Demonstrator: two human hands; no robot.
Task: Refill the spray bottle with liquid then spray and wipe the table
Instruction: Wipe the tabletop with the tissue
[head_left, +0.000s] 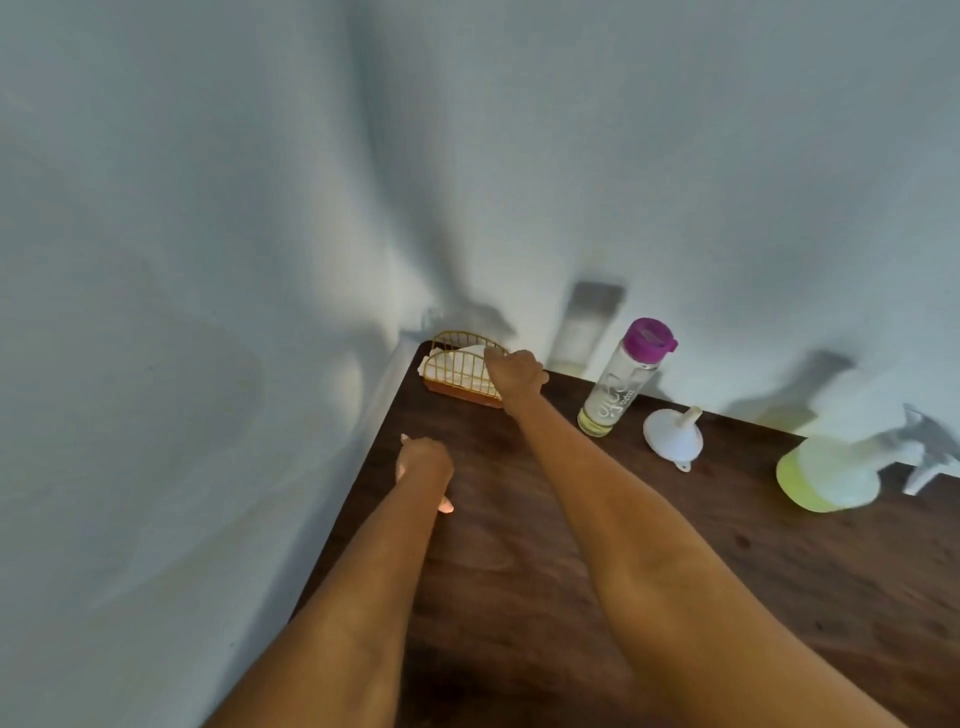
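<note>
A white spray bottle (836, 470) holding yellow-green liquid stands at the right of the dark wooden table (571, 545), its trigger head on. Left of it a white funnel (674, 434) lies mouth down. A clear bottle with a purple cap (621, 382) stands by the wall with a little yellowish liquid at its bottom. My right hand (514, 374) reaches into the gold wire napkin holder (460, 366) at the table's far left corner, fingers at the white napkins (462, 364). My left hand (423, 465) rests on the table near the left edge, fingers loosely curled, holding nothing.
A pale wall runs behind the table and along its left side. The table's left edge drops off just beside my left hand. Bare wood lies between my forearms and the bottles.
</note>
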